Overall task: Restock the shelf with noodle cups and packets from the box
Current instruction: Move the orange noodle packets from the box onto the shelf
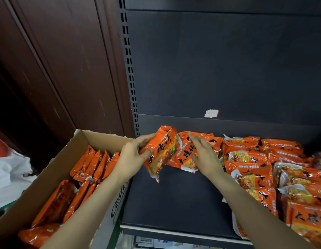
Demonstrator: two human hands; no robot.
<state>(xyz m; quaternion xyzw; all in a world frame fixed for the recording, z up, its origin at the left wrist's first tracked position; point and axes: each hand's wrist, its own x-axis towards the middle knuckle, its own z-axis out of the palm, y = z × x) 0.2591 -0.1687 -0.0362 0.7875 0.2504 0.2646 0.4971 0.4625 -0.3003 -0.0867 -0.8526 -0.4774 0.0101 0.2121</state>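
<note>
Two hands are at work over the shelf: your left hand (133, 155) grips an orange noodle packet (160, 151), fingers along its far edge and thumb on its face, holding it tilted on edge above the dark shelf (174, 198). Your right hand (203, 155) lies with straight, relaxed fingers on a second packet (187, 157) just beside the first, pressing it flat toward the row of packets (255, 169) already laid along the right of the shelf. You appear to be in the placing step, with the shelf's left part bare and the right part filled. Your cardboard box (53, 169) sits at the left, against the shelf's edge, and holds many more orange packets (95, 164) standing on edge; no noodle cups are visible. Next, you likely need to set the held packet down beside the pressed one, squared to the row, then reach back into the box. A white plastic bag (8, 175) lies beyond the box.
</note>
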